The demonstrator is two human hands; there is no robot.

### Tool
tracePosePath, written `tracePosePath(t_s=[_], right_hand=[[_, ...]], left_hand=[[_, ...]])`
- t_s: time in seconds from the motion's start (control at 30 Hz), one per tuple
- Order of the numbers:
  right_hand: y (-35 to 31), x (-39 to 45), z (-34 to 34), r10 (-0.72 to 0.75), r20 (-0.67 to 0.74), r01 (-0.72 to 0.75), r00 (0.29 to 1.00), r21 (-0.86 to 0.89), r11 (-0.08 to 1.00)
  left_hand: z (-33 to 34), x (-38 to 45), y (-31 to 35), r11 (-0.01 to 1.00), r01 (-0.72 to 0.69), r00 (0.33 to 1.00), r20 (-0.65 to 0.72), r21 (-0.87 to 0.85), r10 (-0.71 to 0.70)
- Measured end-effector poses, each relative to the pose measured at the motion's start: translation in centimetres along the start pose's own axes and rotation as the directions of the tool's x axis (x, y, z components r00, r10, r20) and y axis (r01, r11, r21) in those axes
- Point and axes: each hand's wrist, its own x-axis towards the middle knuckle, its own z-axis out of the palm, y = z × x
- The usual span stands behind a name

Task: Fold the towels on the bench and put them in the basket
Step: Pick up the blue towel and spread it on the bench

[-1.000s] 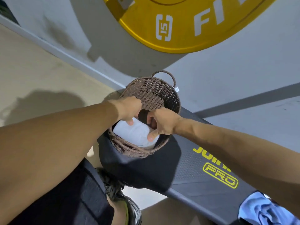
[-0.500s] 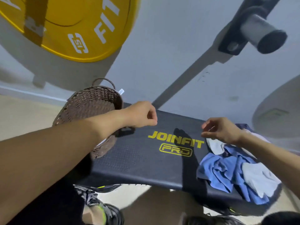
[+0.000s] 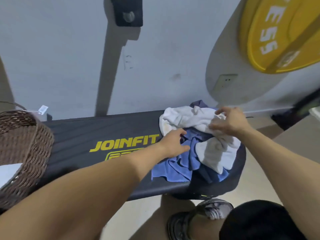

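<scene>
A heap of white towels (image 3: 194, 118) and blue towels (image 3: 174, 168) is piled at the right end of the desk (image 3: 97, 132); the left hand (image 3: 174, 144) is laid on blue cloth, fingers relaxed; white cloth is touched by the spread right hand (image 3: 228, 122); the basket (image 3: 29, 144) is set at the left end.

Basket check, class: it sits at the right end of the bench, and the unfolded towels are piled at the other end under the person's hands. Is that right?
Not quite. The head view shows the basket at the left end of the bench. The unfolded towels are indeed piled at the other end, with the left hand and right hand on them.
</scene>
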Motion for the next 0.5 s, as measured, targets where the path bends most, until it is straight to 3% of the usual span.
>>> tracePosePath(t_s=[0.13, 0.2, 0.3, 0.5], right_hand=[[1.0, 0.1, 0.3, 0.121, 0.145, -0.123, 0.982, 0.004, 0.992], [1.0, 0.2, 0.2, 0.132, 0.143, -0.137, 0.981, 0.030, 0.990], [0.3, 0.4, -0.4, 0.109, 0.086, -0.118, 0.990, 0.101, 0.988], [-3.1, 0.0, -2.1, -0.002, -0.278, 0.089, 0.961, 0.303, 0.949]], left_hand=[[2.5, 1.6, 0.4, 0.999, -0.005, 0.997, 0.075, -0.046, 0.008], [2.9, 1.7, 0.3, 0.995, -0.002, 0.998, 0.069, -0.099, 0.009], [2.9, 1.3, -0.1, 0.974, 0.003, 1.000, 0.022, -0.228, 0.003], [4.2, 0.0, -1.5, 0.999, 0.035, 0.999, -0.018, -0.001, -0.035]])
